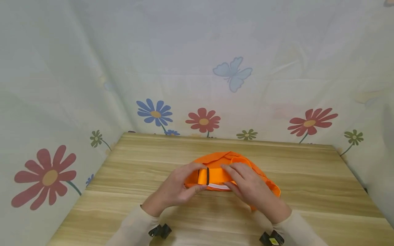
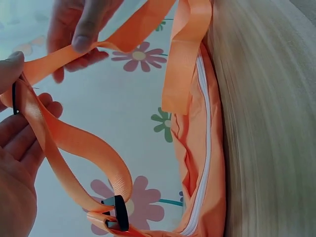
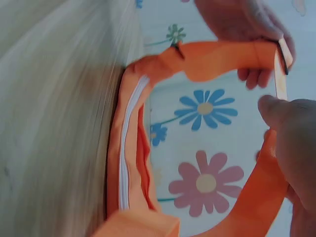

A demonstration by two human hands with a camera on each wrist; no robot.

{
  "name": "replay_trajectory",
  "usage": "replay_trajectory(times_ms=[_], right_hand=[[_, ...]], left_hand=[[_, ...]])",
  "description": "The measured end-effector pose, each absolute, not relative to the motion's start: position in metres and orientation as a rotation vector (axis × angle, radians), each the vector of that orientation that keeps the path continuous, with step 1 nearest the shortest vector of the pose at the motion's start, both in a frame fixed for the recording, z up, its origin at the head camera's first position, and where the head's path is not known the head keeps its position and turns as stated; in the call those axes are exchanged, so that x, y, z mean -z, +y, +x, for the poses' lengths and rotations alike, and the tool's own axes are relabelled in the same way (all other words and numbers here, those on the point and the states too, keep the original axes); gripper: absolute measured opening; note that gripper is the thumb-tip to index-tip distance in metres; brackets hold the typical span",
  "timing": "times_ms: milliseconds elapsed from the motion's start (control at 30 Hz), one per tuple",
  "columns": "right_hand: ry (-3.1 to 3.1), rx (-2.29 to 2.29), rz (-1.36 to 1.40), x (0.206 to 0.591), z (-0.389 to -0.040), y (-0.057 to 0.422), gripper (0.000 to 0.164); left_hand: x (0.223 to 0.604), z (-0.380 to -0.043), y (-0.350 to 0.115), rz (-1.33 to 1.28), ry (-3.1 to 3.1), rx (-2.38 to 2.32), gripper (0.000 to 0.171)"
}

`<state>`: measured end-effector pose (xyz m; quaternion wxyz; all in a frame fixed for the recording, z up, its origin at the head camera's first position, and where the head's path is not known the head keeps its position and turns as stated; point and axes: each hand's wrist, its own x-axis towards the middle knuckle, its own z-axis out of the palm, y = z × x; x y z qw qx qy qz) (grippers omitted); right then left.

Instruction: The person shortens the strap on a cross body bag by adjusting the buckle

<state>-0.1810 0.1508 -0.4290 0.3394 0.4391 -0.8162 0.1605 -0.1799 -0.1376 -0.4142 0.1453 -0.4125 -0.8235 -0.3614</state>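
"What lies on the wood-grained table?"

"A creased orange fabric zip bag, white zipper along one side; its inside is hidden."

"And the fingers?"

"The left hand pinches the bag's flat, looping webbing strap at a black slider buckle; the right hand pinches it farther along, thumb opposite fingers."

"What does the right hand hold?"
"An orange strap, between thumb and fingers."
"And the left hand?"
"It grips the strap at a black buckle, left of the right hand."
"The orange bag?"
"Resting on the wooden surface, white zipper showing on its near side; flowered cloth on the far side."
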Motion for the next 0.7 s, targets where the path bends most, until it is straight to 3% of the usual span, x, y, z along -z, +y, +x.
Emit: replay_trajectory(times_ms=[700], right_hand=[[-2.232, -0.654, 1.145, 0.4253, -0.1746, 0.1452, 0.051]], left_hand=[[0.4170, -0.1800, -0.1345, -1.214, -2.380, 1.068, 0.057]])
